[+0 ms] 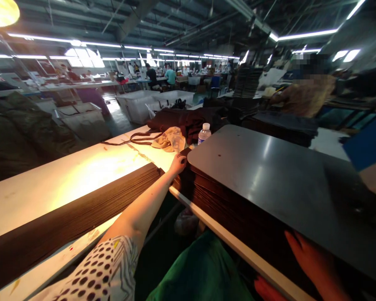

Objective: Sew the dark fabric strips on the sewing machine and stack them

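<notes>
A smooth grey metal plate with rounded corners lies on a tall stack of dark, thin sheets, perhaps fabric pieces. My left hand reaches forward to the stack's far left corner beside the plate, its fingers curled closed on the dark layers. Against the stack's near side, just below the plate's edge, is my right hand, in shadow. Its visible fingers are stretched and apart, with the tips partly hidden. Left of my forearm, a long pile of dark strips lies on the pale table.
A capped plastic bottle and a crumpled tan cloth stand beyond the plate, near dark fabric heaps. White bins are on the floor behind. Another person works at the right. A lit lamp hangs upper left.
</notes>
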A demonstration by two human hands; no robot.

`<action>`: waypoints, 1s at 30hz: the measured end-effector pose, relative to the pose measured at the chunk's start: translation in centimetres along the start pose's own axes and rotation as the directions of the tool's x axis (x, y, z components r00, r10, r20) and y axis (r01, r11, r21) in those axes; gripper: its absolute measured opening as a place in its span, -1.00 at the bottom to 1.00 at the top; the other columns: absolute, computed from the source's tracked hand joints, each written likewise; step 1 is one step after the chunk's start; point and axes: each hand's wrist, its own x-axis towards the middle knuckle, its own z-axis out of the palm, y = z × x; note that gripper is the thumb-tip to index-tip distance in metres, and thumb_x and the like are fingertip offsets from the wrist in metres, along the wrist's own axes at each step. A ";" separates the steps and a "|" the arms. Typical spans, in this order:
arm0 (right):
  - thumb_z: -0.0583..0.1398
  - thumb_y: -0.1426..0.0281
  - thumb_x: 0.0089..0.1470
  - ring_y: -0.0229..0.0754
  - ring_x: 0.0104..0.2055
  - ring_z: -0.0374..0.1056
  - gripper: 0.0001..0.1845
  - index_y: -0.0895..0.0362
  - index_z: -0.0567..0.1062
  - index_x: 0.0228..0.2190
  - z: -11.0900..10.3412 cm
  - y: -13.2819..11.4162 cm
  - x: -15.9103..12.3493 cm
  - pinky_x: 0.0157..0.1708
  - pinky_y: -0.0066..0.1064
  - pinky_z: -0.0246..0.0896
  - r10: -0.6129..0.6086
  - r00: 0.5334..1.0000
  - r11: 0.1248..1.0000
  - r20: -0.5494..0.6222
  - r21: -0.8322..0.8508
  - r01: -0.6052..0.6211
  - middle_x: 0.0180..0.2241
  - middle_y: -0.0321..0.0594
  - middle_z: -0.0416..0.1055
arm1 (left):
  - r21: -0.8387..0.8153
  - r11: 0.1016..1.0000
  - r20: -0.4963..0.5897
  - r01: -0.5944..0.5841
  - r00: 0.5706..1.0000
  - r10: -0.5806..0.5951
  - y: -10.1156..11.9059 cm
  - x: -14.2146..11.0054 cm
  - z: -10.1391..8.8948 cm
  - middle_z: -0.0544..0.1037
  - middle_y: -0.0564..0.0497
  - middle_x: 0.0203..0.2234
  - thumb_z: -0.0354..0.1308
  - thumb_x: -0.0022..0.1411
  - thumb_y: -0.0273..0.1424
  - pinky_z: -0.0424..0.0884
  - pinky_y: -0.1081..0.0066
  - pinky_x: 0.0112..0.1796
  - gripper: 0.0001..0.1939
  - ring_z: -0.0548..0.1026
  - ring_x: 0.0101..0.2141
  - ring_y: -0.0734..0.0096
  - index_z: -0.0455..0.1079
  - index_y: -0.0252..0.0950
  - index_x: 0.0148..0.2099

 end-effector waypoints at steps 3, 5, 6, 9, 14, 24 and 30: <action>0.00 0.13 0.03 0.07 -0.17 0.32 -0.57 0.18 0.51 -0.39 -0.2 0.4 -1.3 -0.08 -0.13 0.12 -0.097 0.992 0.988 0.077 -0.115 0.106 -0.36 -0.01 0.45 | 0.132 0.990 0.037 0.042 0.998 -0.047 -1.0 -1.1 -3.5 0.37 -0.09 -0.10 0.11 -0.03 -0.53 0.19 0.26 0.05 -0.72 0.31 -0.03 0.23 0.39 -0.28 -0.19; -0.01 0.15 0.06 0.08 -0.17 0.32 -0.56 0.20 0.51 -0.41 -0.8 0.0 -1.7 -0.07 -0.11 0.11 -0.104 0.991 0.980 0.084 -0.159 0.116 -0.36 0.03 0.45 | 0.220 0.970 0.026 0.101 0.994 -0.109 -2.3 -2.1 -6.8 0.36 -0.12 -0.10 0.12 -0.01 -0.46 0.16 0.21 0.05 -0.71 0.30 -0.02 0.18 0.37 -0.31 -0.16; -0.02 0.15 0.06 0.10 -0.16 0.32 -0.55 0.21 0.52 -0.43 -1.2 -0.3 -1.9 -0.07 -0.11 0.11 -0.104 0.992 0.979 0.078 -0.169 0.116 -0.37 0.05 0.45 | 0.261 0.955 0.013 0.140 0.989 -0.149 -3.1 -2.6 -8.5 0.36 -0.14 -0.10 0.13 -0.02 -0.41 0.16 0.17 0.04 -0.70 0.29 -0.03 0.14 0.36 -0.32 -0.16; -0.05 0.17 0.09 0.13 -0.11 0.30 -0.52 0.24 0.51 -0.38 -2.1 -1.3 -2.5 -0.07 -0.10 0.11 -0.070 0.997 0.983 0.031 -0.170 0.074 -0.34 0.08 0.44 | 0.350 0.897 0.010 0.269 0.957 -0.291 -5.3 -4.4 -13.3 0.43 -0.14 -0.31 0.25 -0.16 -0.29 0.27 0.15 -0.10 -0.67 0.38 -0.18 0.05 0.38 -0.36 -0.32; -0.05 0.21 0.12 0.14 -0.01 0.24 -0.55 0.23 0.46 -0.18 -3.0 -3.5 -3.2 -0.03 -0.03 0.10 0.008 1.000 0.997 -0.004 -0.072 -0.008 -0.15 0.08 0.39 | 0.375 0.856 0.040 0.356 0.916 -0.399 -6.3 -7.3 -17.3 0.42 0.04 -0.59 0.18 -0.10 -0.18 0.31 0.37 -0.38 -0.73 0.39 -0.47 0.28 0.38 -0.30 -0.47; -0.01 0.30 0.15 -0.10 0.02 0.27 -0.62 0.08 0.38 -0.03 -9.7 -13.2 -0.5 -0.01 -0.26 0.22 0.115 0.948 0.808 0.295 0.528 -0.262 0.00 -0.12 0.33 | 0.344 0.938 0.044 -0.050 0.998 0.037 5.7 -11.1 -13.8 0.40 0.08 -0.58 0.07 0.08 -0.22 0.22 0.43 -0.44 -0.81 0.35 -0.50 0.36 0.36 -0.24 -0.38; 0.03 0.27 0.14 -0.11 0.05 0.25 -0.48 0.07 0.16 0.13 -13.3 -19.9 2.9 -0.01 -0.26 0.21 0.069 0.934 0.509 0.350 0.793 -0.335 0.05 -0.13 0.28 | -0.254 0.887 0.312 -0.386 0.835 0.453 18.1 -19.8 -4.5 0.40 0.05 -0.40 0.01 0.17 -0.42 0.35 0.50 -0.36 -0.79 0.39 -0.38 0.47 0.31 -0.22 -0.12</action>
